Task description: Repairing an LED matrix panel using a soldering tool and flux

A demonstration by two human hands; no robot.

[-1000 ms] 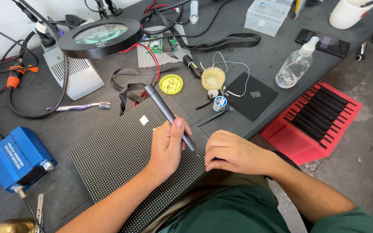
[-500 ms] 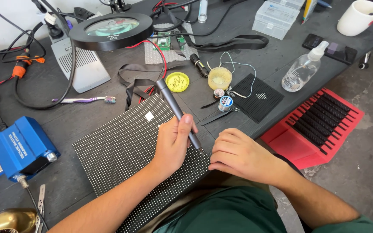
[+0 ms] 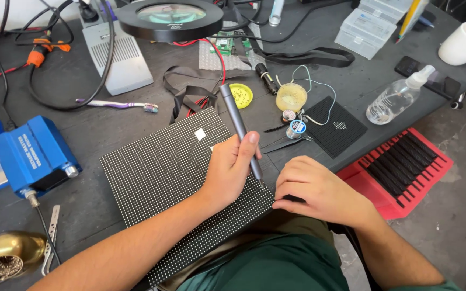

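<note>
The left hand (image 3: 230, 170) wraps its grip around a slim grey pen-shaped tool (image 3: 239, 129), tilted so the tip meets the near right edge of the dotted LED panel (image 3: 163, 172), which overhangs the desk's (image 3: 82, 124) front edge toward the person's lap. The right hand (image 3: 319, 188) presses flat by the panel's corner, seemingly steadying it; whether it pinches anything underneath cannot be told. A solder spool (image 3: 296, 128) sits beyond.
</note>
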